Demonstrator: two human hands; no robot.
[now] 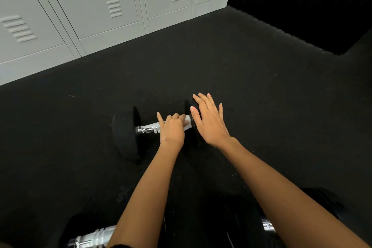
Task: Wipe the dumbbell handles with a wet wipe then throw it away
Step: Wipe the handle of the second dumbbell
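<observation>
**Wipe Meets Chrome on Locker-Room Floor**

Black rubber flooring (pixel 241 66) runs to grey metal lockers (pixel 100 6) from 10 to 12 o'clock; a dark wall fills 1 o'clock. At centre lies a dumbbell (pixel 124 131), its right head largely hidden by the right hand (pixel 209 121), fingers straight and spread upon it. The left hand (pixel 173 129) curls round the chrome handle, gripping a white wet wipe (pixel 188 123). A second dumbbell (pixel 92 238) at 7 o'clock is cut off by the forearms.
</observation>
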